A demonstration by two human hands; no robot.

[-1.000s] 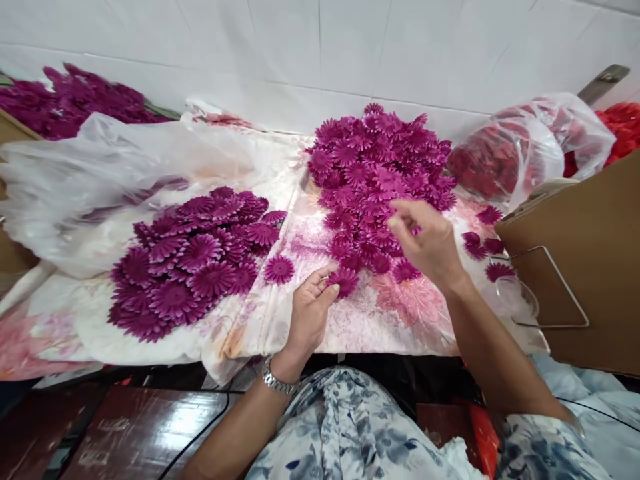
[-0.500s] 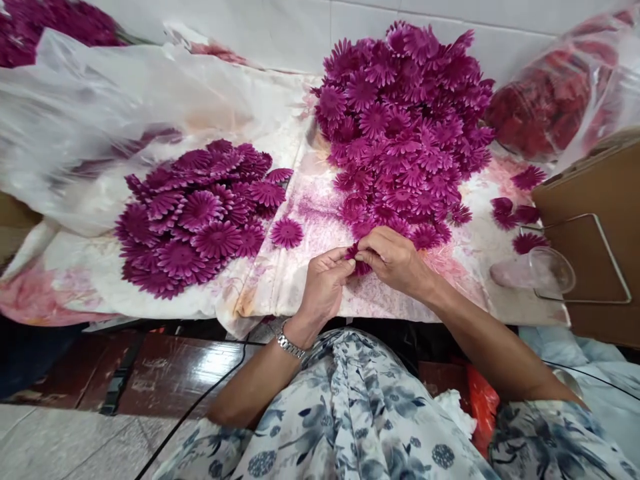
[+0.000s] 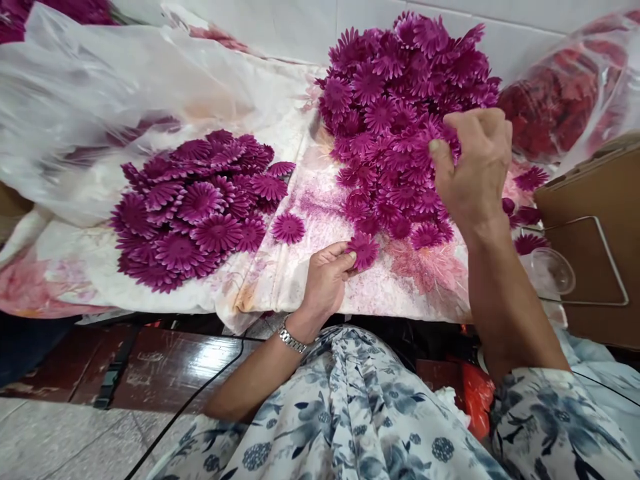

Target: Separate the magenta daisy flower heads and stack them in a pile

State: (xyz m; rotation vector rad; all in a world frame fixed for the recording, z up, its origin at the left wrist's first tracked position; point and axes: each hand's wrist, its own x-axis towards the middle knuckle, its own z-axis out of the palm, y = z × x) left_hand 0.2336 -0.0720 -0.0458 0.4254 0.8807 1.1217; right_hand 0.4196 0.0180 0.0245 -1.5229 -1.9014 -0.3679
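A single purple artificial flower head (image 3: 363, 251) faces up near the table's front. My left hand (image 3: 325, 277) pinches its left edge between thumb and fingers. Raised in front of the large pile of purple flowers (image 3: 390, 133) is my right hand (image 3: 475, 163). Its fingers are curled in, with the thumb pointing up; anything in them is hidden or blends with the purple behind. To the left lies a second heap of flatter purple petal discs (image 3: 195, 213), and one loose disc (image 3: 289, 228) rests between the piles.
Clear plastic sheeting (image 3: 100, 100) covers the back left. At the right are a bag of red petals (image 3: 560, 100), a cardboard box (image 3: 595, 233), a bent wire frame (image 3: 613, 263) and a clear plastic cup (image 3: 553, 270). A patterned cloth (image 3: 430, 280) covers the table.
My right hand has left the flower at my left hand and moved up and right to the large pile. My left hand still holds the flower, now in plain view.
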